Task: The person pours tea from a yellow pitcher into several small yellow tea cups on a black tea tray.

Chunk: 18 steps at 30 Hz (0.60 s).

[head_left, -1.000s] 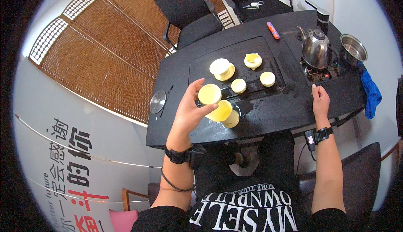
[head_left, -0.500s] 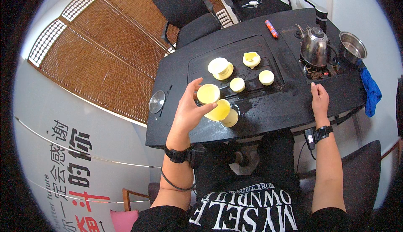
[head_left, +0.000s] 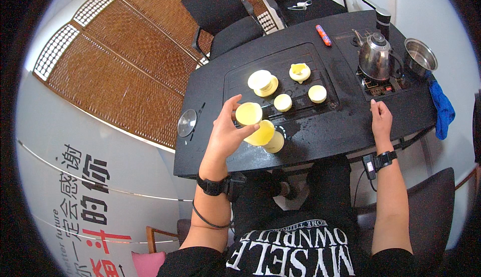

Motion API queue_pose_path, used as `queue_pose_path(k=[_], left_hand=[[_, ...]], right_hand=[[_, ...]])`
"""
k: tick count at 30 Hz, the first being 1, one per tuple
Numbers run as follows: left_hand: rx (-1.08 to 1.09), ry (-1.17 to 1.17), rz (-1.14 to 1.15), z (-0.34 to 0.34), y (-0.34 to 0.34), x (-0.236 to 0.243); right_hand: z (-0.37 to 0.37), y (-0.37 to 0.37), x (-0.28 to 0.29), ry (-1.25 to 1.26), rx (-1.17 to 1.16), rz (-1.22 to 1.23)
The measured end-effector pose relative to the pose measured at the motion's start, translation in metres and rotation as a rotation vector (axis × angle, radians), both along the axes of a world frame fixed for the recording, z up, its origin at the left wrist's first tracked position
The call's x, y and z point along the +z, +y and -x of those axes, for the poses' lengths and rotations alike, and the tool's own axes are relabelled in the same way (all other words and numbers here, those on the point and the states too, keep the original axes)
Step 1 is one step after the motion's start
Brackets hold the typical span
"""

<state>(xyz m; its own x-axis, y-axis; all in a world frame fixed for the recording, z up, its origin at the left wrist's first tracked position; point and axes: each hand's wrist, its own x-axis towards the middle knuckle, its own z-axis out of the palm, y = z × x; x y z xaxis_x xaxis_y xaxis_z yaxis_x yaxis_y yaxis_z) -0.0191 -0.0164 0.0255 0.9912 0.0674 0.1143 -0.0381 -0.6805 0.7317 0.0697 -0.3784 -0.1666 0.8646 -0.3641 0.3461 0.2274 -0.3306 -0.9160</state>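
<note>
My left hand point(head_left: 223, 134) is closed round a pale yellow cup point(head_left: 249, 113), with fingers on its far side and thumb on its near side. The cup is held above the dark table, close over a wider-mouthed pale yellow pitcher point(head_left: 273, 143) that stands near the front edge; whether they touch I cannot tell. Beyond the pitcher are two small teacups point(head_left: 283, 102), a strainer on a stand point(head_left: 299, 72) and a larger lidded cup on a saucer point(head_left: 264, 82). My right hand point(head_left: 382, 120) rests by the table's right front edge, fingers curled and nothing visible in them.
At the right, a steel kettle point(head_left: 375, 60) sits on a hotplate beside a steel pot point(head_left: 421, 56) and a black spout point(head_left: 383, 20). A blue cloth point(head_left: 442, 110) hangs off the edge. A red tube point(head_left: 323, 35) lies far back; a glass lid point(head_left: 187, 122) lies left.
</note>
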Motion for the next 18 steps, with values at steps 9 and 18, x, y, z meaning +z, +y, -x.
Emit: queue_pose_path(k=[9, 18], left_hand=[[0.005, -0.008, -0.020, 0.0016, 0.0029, -0.0033], [0.002, -0.009, -0.022, 0.0031, 0.0012, -0.0006]], right_hand=[[0.0012, 0.0020, 0.0029, 0.021, -0.017, 0.027], [0.0018, 0.0007, 0.0036, 0.012, -0.008, 0.027]])
